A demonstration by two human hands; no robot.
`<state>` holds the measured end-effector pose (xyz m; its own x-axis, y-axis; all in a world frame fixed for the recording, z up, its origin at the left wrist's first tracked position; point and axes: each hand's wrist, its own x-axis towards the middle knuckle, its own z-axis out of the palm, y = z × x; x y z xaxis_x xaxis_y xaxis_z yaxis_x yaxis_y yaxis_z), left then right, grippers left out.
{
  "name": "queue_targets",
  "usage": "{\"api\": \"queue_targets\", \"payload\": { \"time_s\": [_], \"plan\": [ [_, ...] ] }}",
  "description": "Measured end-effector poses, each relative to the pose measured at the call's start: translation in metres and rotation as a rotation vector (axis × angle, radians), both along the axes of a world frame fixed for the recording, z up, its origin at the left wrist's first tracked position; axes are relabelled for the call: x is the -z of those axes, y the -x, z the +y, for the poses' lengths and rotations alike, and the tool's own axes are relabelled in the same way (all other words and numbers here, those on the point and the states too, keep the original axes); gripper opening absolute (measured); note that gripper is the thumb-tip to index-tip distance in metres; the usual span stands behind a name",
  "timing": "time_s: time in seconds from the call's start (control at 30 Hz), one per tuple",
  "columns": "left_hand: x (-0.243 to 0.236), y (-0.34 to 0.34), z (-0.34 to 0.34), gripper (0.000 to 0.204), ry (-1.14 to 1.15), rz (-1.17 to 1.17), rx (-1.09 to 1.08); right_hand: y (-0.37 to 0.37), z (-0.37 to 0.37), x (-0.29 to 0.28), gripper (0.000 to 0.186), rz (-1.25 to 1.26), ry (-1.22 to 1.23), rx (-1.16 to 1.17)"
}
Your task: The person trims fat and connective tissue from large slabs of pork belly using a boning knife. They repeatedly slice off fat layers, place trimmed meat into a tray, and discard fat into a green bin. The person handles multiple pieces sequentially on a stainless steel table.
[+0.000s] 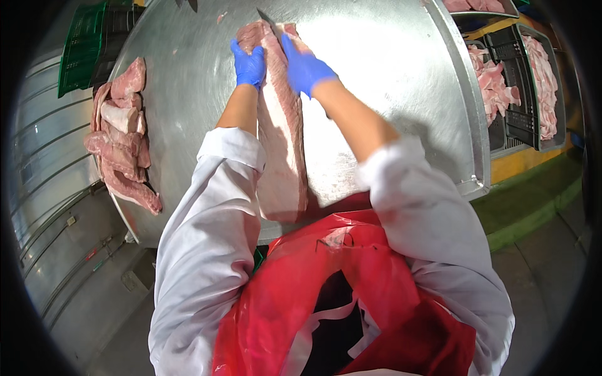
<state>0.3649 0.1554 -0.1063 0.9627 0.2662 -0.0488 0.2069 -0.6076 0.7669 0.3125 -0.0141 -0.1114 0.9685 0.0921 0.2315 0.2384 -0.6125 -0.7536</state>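
A long slab of pork (280, 156), pale with a pinker top end, lies lengthwise on the metal table in front of me. Near its far end my left hand (249, 66), in a blue glove, grips the left edge, with the thumb apart from the fingers. My right hand (306, 67), also gloved in blue, is closed on a knife (267, 17) over the slab's far right side. The blade points away and to the left across the far end. The handle is hidden in my glove.
Several pork pieces (122, 135) are heaped along the left edge of the metal table (188, 81). Dark crates (511, 94) of cut meat stand beyond its raised right rim. A green crate (81, 50) is at the far left, and a small meat scrap (221, 17) lies near the far side.
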Motion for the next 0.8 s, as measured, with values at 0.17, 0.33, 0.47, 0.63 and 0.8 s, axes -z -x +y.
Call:
{"api": "queue_targets", "payload": {
  "time_s": [0.17,0.33,0.47,0.63,0.8],
  "plan": [
    [0.006,-0.048,0.02,0.073,0.004,-0.035,-0.142,0.099,-0.041,-0.092,0.087,0.775,0.124,-0.285],
    [-0.027,-0.038,0.023,0.079,0.246,0.098,0.06,0.089,-0.053,-0.072,0.089,0.733,0.073,-0.154],
    [-0.005,0.12,0.032,0.09,-0.087,-0.086,0.415,0.064,-0.046,-0.053,0.08,0.625,0.038,-0.107],
    [-0.038,0.171,0.007,0.081,-0.39,-0.059,0.437,0.019,-0.007,-0.056,0.087,0.669,-0.061,-0.22],
    [-0.033,0.167,0.002,0.082,-0.463,-0.099,0.418,0.038,-0.005,-0.068,0.088,0.715,0.072,-0.309]
  ]
}}
